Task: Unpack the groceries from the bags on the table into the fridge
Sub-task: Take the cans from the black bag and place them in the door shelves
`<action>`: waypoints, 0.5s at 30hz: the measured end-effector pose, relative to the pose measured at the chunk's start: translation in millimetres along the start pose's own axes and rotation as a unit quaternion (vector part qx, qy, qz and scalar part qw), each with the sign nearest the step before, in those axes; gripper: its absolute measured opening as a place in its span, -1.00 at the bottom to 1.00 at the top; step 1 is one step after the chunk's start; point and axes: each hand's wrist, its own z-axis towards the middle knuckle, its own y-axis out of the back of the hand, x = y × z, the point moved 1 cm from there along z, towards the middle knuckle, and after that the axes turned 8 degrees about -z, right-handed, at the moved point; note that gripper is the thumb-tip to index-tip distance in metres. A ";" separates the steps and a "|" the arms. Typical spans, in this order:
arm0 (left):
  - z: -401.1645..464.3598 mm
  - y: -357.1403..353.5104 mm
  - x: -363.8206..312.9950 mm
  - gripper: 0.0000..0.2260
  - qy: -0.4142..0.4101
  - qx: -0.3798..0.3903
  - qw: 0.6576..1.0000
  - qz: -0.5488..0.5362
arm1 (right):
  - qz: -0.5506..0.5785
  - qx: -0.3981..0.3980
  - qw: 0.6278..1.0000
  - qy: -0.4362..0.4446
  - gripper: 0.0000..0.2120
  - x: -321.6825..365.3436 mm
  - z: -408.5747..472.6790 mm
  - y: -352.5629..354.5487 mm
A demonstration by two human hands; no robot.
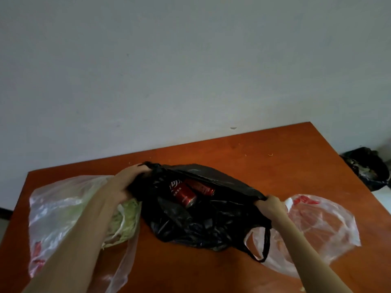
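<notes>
On the orange-brown table, nearest on the left lies a clear plastic bag holding a green cabbage; on the right, a second clear bag with red print. Between them sits the black plastic bag, its mouth pulled wide over two red soda cans. The left hand is clenched on its left rim, the right hand on its right rim. Farther right, off the table, is another dark bag before the pale wall.

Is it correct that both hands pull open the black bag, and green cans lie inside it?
Not quite. In the head view the left hand and right hand pull open the black bag, but the cans inside are red, not green.
</notes>
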 end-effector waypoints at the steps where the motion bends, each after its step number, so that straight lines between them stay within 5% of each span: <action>1: 0.4 3.2 1.7 -0.86 -0.019 -0.012 0.996 0.081 | 0.088 0.025 0.995 -0.026 -0.76 -3.1 -2.8 1.6; 6: 3.0 7.6 11.0 -0.93 -0.096 -0.089 0.899 0.418 | 0.490 0.247 0.828 -0.113 -0.77 -7.6 -20.2 2.8; 8: 2.7 0.4 14.3 -0.92 -0.088 -0.095 0.892 0.433 | 0.601 0.264 0.744 -0.127 -0.70 -10.1 -20.9 2.2; 10: -1.2 -4.2 17.1 -0.86 -0.053 -0.062 0.929 0.361 | 0.678 0.249 0.673 -0.157 -0.67 -11.6 -19.0 4.2; 11: -1.5 -7.9 21.5 -0.81 -0.075 -0.049 0.915 0.394 | 0.706 0.231 0.646 -0.174 -0.67 -11.9 -17.4 6.7; 13: -11.0 -25.7 33.6 -0.57 -0.180 -0.101 0.906 0.369 | 0.728 0.206 0.626 -0.189 -0.71 -9.0 -18.7 10.9; 15: -3.3 -21.8 56.9 -0.42 -0.305 -0.105 0.892 0.317 | 0.673 0.196 0.692 -0.173 -0.75 -5.5 -14.9 17.0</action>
